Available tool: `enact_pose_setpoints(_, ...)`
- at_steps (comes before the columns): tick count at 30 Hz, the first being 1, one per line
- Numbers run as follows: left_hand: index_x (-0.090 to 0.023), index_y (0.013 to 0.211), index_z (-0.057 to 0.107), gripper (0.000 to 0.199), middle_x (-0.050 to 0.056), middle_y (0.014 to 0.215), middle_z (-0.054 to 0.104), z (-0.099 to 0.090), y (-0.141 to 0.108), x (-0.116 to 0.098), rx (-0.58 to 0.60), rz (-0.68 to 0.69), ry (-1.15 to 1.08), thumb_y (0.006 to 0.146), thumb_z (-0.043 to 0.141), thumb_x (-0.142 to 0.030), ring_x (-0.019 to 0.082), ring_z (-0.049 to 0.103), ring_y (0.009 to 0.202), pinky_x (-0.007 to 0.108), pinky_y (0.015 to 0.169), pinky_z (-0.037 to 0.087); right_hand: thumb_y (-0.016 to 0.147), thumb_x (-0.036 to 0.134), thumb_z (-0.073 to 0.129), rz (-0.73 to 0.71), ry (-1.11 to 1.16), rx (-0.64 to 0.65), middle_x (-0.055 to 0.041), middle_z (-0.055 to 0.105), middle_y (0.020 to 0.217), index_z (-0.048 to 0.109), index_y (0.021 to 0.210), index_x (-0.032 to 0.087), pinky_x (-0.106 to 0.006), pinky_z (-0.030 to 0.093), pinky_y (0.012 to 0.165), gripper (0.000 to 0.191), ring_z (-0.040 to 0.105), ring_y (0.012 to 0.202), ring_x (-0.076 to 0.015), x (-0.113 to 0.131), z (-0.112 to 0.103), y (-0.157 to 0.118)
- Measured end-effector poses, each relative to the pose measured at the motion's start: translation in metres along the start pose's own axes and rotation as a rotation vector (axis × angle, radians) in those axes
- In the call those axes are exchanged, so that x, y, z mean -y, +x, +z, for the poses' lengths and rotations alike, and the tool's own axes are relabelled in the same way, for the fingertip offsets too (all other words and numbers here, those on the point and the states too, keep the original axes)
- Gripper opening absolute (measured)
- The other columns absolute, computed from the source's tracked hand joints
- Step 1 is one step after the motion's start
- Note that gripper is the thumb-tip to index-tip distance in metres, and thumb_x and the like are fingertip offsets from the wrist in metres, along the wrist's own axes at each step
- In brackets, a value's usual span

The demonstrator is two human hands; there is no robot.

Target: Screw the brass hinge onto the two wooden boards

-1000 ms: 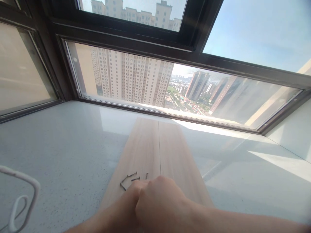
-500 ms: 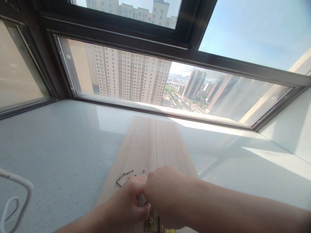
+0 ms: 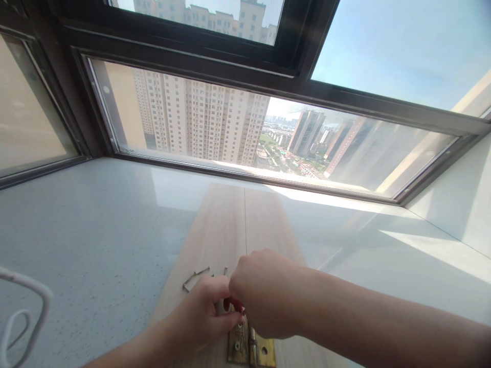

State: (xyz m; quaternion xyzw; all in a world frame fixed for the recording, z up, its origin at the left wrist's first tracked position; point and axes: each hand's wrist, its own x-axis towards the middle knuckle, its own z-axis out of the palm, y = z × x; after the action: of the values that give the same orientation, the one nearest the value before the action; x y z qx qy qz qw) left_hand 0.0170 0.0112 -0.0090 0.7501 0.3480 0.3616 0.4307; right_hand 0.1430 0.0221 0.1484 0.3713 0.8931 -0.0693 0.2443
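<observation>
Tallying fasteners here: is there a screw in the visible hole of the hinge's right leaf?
No: on the hinge, the right leaf shows a bare hole, while the left leaf holds a screw.

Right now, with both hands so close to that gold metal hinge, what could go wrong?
The left hand might bump the thin dark metal screws near it and scatter them over the pale wooden boards. The right hand is crowded close to it, so either hand might get pinched at the worn, brass-coloured metal hinge. The hinge's right leaf could shift, since its visible hole looks to have no screw.
</observation>
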Motion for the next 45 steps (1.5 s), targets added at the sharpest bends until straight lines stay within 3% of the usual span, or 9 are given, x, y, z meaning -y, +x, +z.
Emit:
enact_pose_setpoints(3,-0.015,0.068,0.071,0.007,-0.002,0.061,0.062,0.0,0.0,-0.001,-0.028,-0.044,0.038,0.068,0.066,-0.01,0.011,0.048,0.056,0.022,0.058,0.038,0.069,0.016,0.071,0.012,-0.08,0.041,-0.0042,0.066,0.06,0.074,0.071,0.018,-0.025,0.036,0.041,0.005,0.064,0.051,-0.0207,-0.005,-0.001,-0.005)
enact_pose_setpoints(8,-0.016,0.068,0.072,0.01,0.0,0.065,0.067,0.001,-0.001,-0.002,-0.005,0.016,0.137,0.067,0.07,-0.007,0.013,0.055,0.061,0.023,0.063,0.041,0.075,0.019,0.067,0.026,-0.083,0.023,-0.0059,0.068,0.064,0.075,0.076,0.019,-0.026,0.034,0.042,0.008,0.062,0.052,-0.0207,-0.007,-0.002,-0.01)
enact_pose_setpoints(13,-0.018,0.073,0.072,0.01,0.003,0.071,0.07,0.003,-0.003,0.003,-0.037,0.137,0.196,0.074,0.067,-0.008,0.016,0.061,0.069,0.025,0.066,0.043,0.075,0.018,0.064,0.053,-0.076,-0.034,-0.0046,0.066,0.062,0.073,0.07,0.019,-0.026,0.03,0.041,0.01,0.058,0.049,-0.0183,-0.013,-0.001,-0.015)
enact_pose_setpoints(17,-0.017,0.071,0.069,0.009,0.002,0.069,0.07,0.001,-0.004,0.001,-0.104,0.148,0.246,0.077,0.068,-0.01,0.017,0.06,0.069,0.025,0.066,0.041,0.071,0.013,0.062,0.165,-0.012,-0.145,-0.0031,0.063,0.059,0.07,0.063,0.02,-0.026,0.026,0.041,0.013,0.054,0.048,-0.0169,-0.033,0.003,-0.028)
enact_pose_setpoints(21,-0.017,0.069,0.068,0.008,0.002,0.067,0.069,0.0,-0.003,-0.002,-0.106,0.149,0.253,0.075,0.07,-0.012,0.016,0.059,0.067,0.026,0.065,0.042,0.069,0.007,0.058,0.241,0.277,-0.404,0.0003,0.067,0.068,0.069,0.071,0.022,-0.025,0.039,0.055,0.019,0.06,0.065,-0.0168,-0.061,0.033,-0.039)
enact_pose_setpoints(25,-0.017,0.069,0.068,0.009,0.002,0.068,0.068,0.001,-0.002,-0.002,-0.112,0.193,0.212,0.074,0.068,-0.009,0.016,0.06,0.069,0.025,0.066,0.043,0.085,0.019,0.05,0.306,0.638,-0.735,-0.0007,0.065,0.07,0.064,0.074,0.02,-0.028,0.044,0.062,0.018,0.059,0.066,-0.0174,-0.067,0.099,-0.035)
enact_pose_setpoints(28,-0.017,0.07,0.067,0.01,0.002,0.069,0.068,0.001,-0.003,-0.002,-0.112,0.187,0.193,0.073,0.068,-0.008,0.015,0.061,0.069,0.025,0.067,0.043,0.089,0.026,0.047,0.27,0.771,-0.823,-0.0029,0.064,0.072,0.062,0.074,0.02,-0.031,0.045,0.065,0.022,0.061,0.07,-0.0203,-0.061,0.15,-0.028)
enact_pose_setpoints(30,-0.018,0.071,0.067,0.01,0.002,0.07,0.069,0.001,-0.003,-0.002,-0.115,0.192,0.191,0.075,0.066,-0.008,0.015,0.06,0.07,0.025,0.068,0.043,0.09,0.028,0.047,0.298,0.803,-0.849,-0.0039,0.064,0.074,0.062,0.074,0.02,-0.032,0.046,0.066,0.023,0.061,0.071,-0.0213,-0.057,0.171,-0.028)
enact_pose_setpoints(45,-0.017,0.072,0.067,0.01,0.001,0.071,0.068,-0.001,-0.003,-0.007,-0.106,0.151,0.175,0.076,0.063,-0.009,0.015,0.061,0.07,0.025,0.066,0.044,0.09,0.026,0.046,0.3,0.769,-0.765,-0.0036,0.061,0.072,0.058,0.071,0.02,-0.031,0.043,0.065,0.023,0.059,0.069,-0.0206,-0.059,0.185,-0.031)
